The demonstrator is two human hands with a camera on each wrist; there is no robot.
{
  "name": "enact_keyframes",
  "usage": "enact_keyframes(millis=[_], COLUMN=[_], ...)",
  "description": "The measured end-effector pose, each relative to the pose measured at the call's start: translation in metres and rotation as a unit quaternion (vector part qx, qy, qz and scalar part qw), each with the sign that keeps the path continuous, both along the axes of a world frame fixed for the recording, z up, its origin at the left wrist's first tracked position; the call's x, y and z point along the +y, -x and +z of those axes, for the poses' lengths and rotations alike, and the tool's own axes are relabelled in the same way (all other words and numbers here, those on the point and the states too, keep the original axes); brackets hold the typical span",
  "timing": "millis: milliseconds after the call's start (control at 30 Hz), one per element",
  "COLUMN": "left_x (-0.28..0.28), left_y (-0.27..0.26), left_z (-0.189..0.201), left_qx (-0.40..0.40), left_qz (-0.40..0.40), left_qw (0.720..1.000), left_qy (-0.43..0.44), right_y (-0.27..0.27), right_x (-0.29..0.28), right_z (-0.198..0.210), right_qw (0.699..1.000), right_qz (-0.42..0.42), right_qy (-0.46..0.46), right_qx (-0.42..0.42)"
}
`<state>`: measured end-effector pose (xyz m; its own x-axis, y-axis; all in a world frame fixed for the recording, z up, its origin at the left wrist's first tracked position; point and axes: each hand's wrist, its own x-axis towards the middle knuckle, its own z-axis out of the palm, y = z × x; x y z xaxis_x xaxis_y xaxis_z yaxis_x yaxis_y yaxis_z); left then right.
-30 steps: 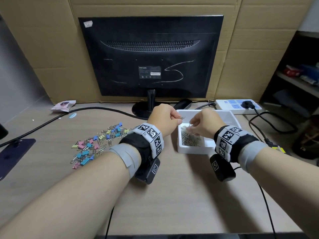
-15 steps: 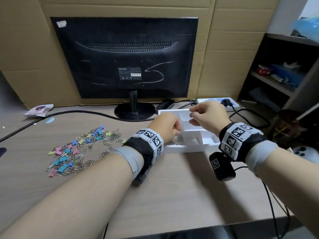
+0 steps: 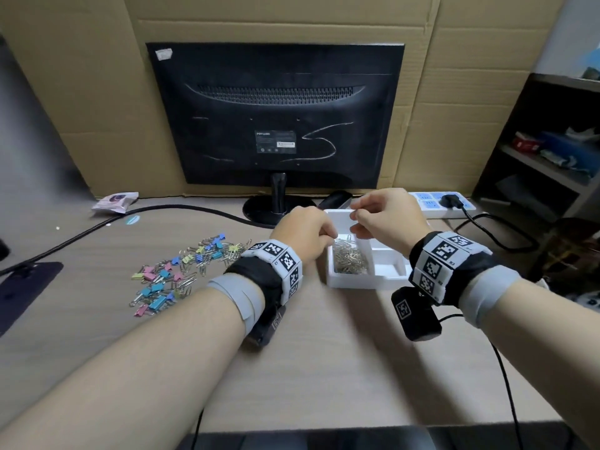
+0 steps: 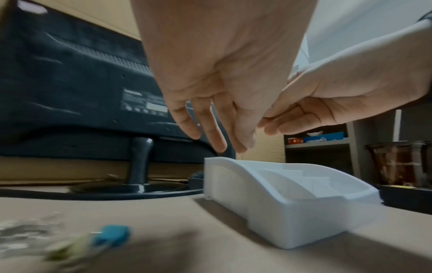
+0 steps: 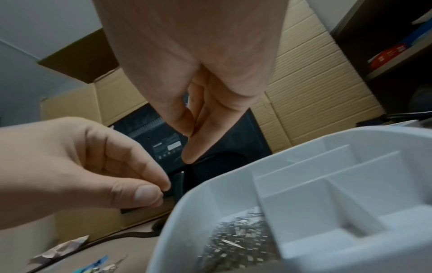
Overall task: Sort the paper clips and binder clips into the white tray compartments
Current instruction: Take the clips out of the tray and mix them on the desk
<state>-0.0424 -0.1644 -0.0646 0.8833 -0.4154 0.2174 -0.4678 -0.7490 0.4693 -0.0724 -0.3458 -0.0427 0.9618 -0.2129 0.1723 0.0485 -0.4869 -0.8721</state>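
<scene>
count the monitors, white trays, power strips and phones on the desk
monitor: 1
white tray: 1
power strip: 1
phone: 1
total: 4

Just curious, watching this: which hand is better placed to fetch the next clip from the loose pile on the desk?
Probably the left hand. The pile of clips lies on its side of the white tray, just beyond that wrist. The right hand hovers over the tray and would have to cross it.

Desk (image 3: 324, 368) with tray (image 3: 354, 283), clips (image 3: 175, 271)
</scene>
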Motion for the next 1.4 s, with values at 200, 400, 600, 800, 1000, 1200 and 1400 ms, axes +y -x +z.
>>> enact_keyframes(millis=[200, 400, 600, 800, 1000, 1200, 1400], left_x=[0.113, 0.210, 0.253, 0.257, 0.265, 0.275, 0.275], left_y=[0.020, 0.039, 0.045, 0.040, 0.038, 0.041, 0.046], left_z=[0.024, 0.008, -0.014, -0.021, -0.030, -0.031, -0.034], left_qx=[-0.015, 0.084, 0.141, 0.199, 0.241, 0.226, 0.238], left_qz=[0.124, 0.228, 0.251, 0.203, 0.171, 0.159, 0.173], left_qw=[0.992, 0.967, 0.951, 0.951, 0.950, 0.959, 0.955], left_qy=[-0.029, -0.083, -0.116, -0.125, -0.107, -0.067, -0.034], right_y=[-0.015, -0.014, -0.014, -0.022, -0.031, -0.029, -0.032], right_x=[0.078, 0.160, 0.185, 0.195, 0.225, 0.257, 0.272], right_z=[-0.003, -0.039, -0.050, -0.056, -0.066, -0.063, -0.072], right_qw=[0.996, 0.924, 0.895, 0.835, 0.882, 0.882, 0.875], right_qz=[0.087, 0.206, 0.262, 0.336, 0.333, 0.350, 0.358], right_qy=[0.014, 0.282, 0.278, 0.388, 0.295, 0.306, 0.316], right_qx=[0.033, 0.155, 0.230, 0.201, 0.152, 0.079, 0.076])
